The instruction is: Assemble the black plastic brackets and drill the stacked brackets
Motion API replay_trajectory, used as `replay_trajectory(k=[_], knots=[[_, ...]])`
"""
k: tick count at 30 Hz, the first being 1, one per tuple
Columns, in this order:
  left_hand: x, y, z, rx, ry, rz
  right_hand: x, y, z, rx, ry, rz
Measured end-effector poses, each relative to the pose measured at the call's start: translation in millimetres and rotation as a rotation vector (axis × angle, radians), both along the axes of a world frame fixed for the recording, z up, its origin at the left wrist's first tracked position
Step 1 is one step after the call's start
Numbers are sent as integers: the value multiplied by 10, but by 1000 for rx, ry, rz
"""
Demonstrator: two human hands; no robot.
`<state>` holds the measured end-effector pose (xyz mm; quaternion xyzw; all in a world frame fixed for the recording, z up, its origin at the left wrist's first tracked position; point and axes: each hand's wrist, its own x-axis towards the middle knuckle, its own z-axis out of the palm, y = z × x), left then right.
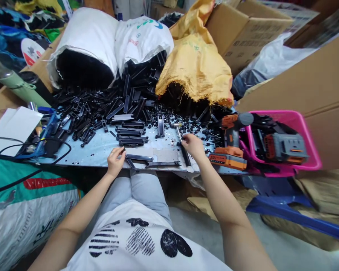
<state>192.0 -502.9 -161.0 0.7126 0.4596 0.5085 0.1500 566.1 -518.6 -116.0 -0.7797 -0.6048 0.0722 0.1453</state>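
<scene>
My left hand (pixel 115 161) rests at the front edge of the pale blue worktable (pixel 101 148), its fingers pinched on the end of a long black plastic strip (pixel 138 157). My right hand (pixel 192 146) is closed round the black handle of a small hammer (pixel 180 140), whose metal head points away from me. Another black strip (pixel 162 163) lies flat between the hands. A stack of finished black strips (pixel 130 135) sits just behind them.
Heaps of black plastic parts (pixel 101 109) spill from white sacks (pixel 87 41) and a yellow sack (pixel 197 56) at the back. An orange cordless drill (pixel 230 141) stands right of my hand, beside a pink basket (pixel 285 150). Cardboard boxes (pixel 313 82) rise on the right; cables (pixel 31 146) lie at left.
</scene>
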Motion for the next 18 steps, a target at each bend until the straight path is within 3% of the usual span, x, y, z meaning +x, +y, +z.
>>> replay_trajectory(k=[8,14,18], knots=[[-65,-114,-33,164,253,-102,-734,-96,208,84,422,300],[-125,-74,-26,255,381,-187,-996,-175,326,61,444,461],[-163,16,-7,255,393,-256,-1107,-203,338,47,480,449]])
